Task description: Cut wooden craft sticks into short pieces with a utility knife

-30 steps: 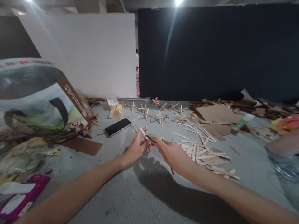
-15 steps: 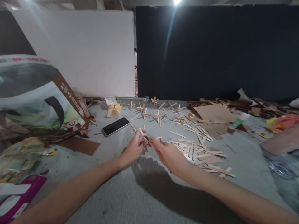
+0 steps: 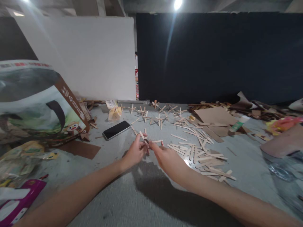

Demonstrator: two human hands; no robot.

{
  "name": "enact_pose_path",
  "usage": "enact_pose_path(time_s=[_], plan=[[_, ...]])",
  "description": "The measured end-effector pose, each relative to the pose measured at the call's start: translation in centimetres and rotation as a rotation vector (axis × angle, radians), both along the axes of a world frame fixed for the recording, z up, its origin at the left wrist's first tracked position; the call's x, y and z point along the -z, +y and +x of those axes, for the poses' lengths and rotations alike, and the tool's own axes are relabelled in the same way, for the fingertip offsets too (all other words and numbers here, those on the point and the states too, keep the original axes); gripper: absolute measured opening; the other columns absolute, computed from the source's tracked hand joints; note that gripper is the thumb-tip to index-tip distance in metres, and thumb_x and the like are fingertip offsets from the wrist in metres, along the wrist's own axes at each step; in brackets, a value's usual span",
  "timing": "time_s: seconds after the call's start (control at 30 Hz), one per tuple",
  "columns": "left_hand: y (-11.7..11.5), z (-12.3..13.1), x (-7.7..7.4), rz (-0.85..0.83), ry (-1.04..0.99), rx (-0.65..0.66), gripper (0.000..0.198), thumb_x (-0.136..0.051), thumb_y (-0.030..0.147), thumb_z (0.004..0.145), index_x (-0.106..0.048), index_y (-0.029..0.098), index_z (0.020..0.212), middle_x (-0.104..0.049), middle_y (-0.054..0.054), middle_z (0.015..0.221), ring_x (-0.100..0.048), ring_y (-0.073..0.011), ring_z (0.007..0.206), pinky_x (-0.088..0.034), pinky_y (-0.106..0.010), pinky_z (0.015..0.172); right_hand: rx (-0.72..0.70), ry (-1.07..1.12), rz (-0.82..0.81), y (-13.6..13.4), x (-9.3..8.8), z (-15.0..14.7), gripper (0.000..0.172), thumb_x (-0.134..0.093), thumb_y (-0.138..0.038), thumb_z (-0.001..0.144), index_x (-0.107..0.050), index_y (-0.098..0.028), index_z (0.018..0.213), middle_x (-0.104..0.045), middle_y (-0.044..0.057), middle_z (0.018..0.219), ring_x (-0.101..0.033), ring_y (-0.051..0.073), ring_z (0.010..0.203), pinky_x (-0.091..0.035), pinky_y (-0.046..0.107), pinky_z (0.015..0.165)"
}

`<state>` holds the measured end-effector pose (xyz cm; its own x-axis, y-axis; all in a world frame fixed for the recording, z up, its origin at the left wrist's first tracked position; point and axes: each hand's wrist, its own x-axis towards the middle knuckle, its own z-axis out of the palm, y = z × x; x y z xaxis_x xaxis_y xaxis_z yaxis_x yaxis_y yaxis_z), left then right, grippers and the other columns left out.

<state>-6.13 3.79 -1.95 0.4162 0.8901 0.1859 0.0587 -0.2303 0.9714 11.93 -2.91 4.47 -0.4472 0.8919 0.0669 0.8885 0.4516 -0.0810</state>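
My left hand (image 3: pixel 135 153) is closed around a pale wooden craft stick (image 3: pixel 142 135), which slants up between thumb and fingers. My right hand (image 3: pixel 170 160) meets it from the right, its fingers pinched at a small dark piece (image 3: pixel 146 141) against the stick; what this piece is I cannot tell. Other sticks show close behind the fingers, one of them a pale stick (image 3: pixel 157 141) by the right hand's fingertips. To the right of my right hand lies a loose pile of craft sticks (image 3: pixel 195 152). Beyond both hands are several crossed-stick shapes (image 3: pixel 159 119).
A phone (image 3: pixel 116 129) lies left of my hands. Cardboard sheets (image 3: pixel 215 116) and a glue stick (image 3: pixel 239 123) are at the back right. A large printed bag (image 3: pixel 44 104), a brown card (image 3: pixel 81 148) and a purple-edged object (image 3: pixel 30 192) occupy the left. White and black panels (image 3: pixel 213 56) stand behind.
The view has tilted up slightly, so the scene sits a little lower. My right hand has shifted slightly against the stick; the left keeps its hold.
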Motion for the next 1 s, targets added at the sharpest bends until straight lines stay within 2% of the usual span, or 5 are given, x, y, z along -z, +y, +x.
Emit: enact_pose_path(time_s=[0.23,0.4,0.6,0.87,1.0], plan=[[-0.2,0.2,-0.4,0.017,0.05,0.029,0.046,-0.061,0.055,0.095,-0.041,0.022,0.12,-0.06,0.005,0.065,-0.058,-0.0142,0.058,-0.041,-0.026,0.057,-0.007,0.09,-0.039,0.1,-1.1,0.8,0.035,-0.038,-0.007,0.103,-0.06,-0.019,0.128,-0.073,0.006,0.081,-0.067,0.017,0.065,-0.033,0.024,0.056],[-0.2,0.1,-0.3,0.041,0.032,-0.009,0.045,-0.06,0.055,0.095,-0.04,0.022,0.119,-0.056,0.008,0.063,-0.055,-0.013,0.055,-0.041,-0.024,0.056,-0.016,0.02,0.001,-0.2,-0.2,-0.1,0.042,-0.044,-0.003,0.098,-0.052,-0.015,0.138,-0.075,0.012,0.092,-0.072,0.021,0.074,-0.041,0.027,0.063],[-0.7,0.0,-0.5,0.147,0.165,0.014,0.037,-0.056,0.05,0.098,-0.043,0.022,0.118,-0.059,0.005,0.067,-0.059,-0.0146,0.06,-0.043,-0.027,0.06,0.0,0.005,-0.032,-0.7,-1.2,0.3,0.047,-0.041,-0.003,0.1,-0.051,-0.017,0.144,-0.077,0.012,0.093,-0.075,0.024,0.078,-0.046,0.028,0.065],[-0.8,0.0,0.1,0.092,0.088,-0.039,0.038,-0.056,0.048,0.098,-0.039,0.022,0.119,-0.056,0.007,0.063,-0.054,-0.0138,0.056,-0.04,-0.025,0.058,0.037,-0.094,-0.042,-1.0,0.5,-0.5,0.065,-0.052,-0.007,0.097,-0.034,-0.02,0.157,-0.074,0.016,0.105,-0.077,0.027,0.084,-0.052,0.029,0.067],[-1.1,0.0,-0.4,0.132,0.19,-0.014,0.031,-0.054,0.043,0.099,-0.045,0.022,0.119,-0.058,0.006,0.064,-0.054,-0.0134,0.057,-0.039,-0.026,0.059,0.022,-0.092,-0.076,-1.3,-0.6,0.0,0.056,-0.05,-0.004,0.096,-0.043,-0.019,0.15,-0.075,0.013,0.094,-0.077,0.028,0.086,-0.052,0.029,0.066]])
